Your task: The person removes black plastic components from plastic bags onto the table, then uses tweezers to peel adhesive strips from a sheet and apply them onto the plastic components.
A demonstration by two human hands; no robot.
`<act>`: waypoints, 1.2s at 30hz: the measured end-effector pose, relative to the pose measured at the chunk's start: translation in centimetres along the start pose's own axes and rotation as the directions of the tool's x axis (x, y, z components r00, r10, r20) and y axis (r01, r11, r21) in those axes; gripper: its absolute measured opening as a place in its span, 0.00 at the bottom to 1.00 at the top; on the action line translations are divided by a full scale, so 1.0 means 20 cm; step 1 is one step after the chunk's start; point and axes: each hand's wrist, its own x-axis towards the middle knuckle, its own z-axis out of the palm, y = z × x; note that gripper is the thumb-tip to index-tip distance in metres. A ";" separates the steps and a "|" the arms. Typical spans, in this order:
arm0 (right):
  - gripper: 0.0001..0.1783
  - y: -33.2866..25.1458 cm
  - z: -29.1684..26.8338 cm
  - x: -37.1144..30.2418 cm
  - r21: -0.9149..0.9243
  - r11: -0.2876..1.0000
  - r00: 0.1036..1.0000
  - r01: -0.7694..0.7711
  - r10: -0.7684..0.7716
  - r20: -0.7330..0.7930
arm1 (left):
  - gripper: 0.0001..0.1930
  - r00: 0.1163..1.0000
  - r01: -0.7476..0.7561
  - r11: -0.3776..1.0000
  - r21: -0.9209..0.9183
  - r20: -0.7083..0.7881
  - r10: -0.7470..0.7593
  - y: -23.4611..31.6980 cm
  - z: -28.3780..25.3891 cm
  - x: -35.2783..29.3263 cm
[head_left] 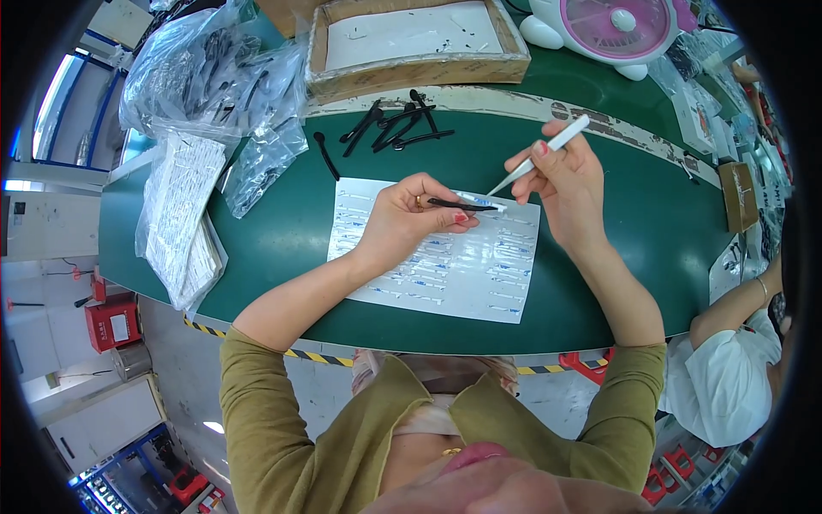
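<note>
I've got the left hand [417,212] pinching a black strip [461,205] between thumb and fingers, right there over the upper part of the white sheet [428,287]! Across from it, I see the right hand [567,178] gripping white tweezers [548,152] like a pen, the tip slanting down just beside the strip's far end; whether it touches the sheet, I can't tell. The sheet lies on the green table [282,244], rows of small white and blue pieces across it. Beyond it, I spot a loose pile [396,128] of more black strips, one lying apart to the left, then the tray [419,75], with the pink-and-white fan [555,34] to its right.
</note>
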 end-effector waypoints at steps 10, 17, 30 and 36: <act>0.15 0.03 0.00 0.08 -0.053 0.993 0.994 0.105 -0.104 0.025 | 0.04 0.998 0.053 0.998 -0.036 -0.014 -0.054 0.01 0.00 0.00; 0.15 0.05 0.01 0.09 -0.045 0.996 0.997 0.075 -0.073 0.039 | 0.04 0.997 0.070 0.997 -0.020 -0.022 -0.071 0.02 0.01 0.01; 0.12 0.07 0.05 0.06 -0.114 0.992 0.996 0.052 -0.044 0.075 | 0.06 0.997 0.076 0.997 0.008 0.033 -0.076 0.04 0.01 0.00; 0.11 0.08 0.07 0.06 -0.107 0.994 0.999 -0.005 0.009 0.041 | 0.06 0.998 0.056 0.998 0.017 0.013 -0.057 0.03 0.01 -0.01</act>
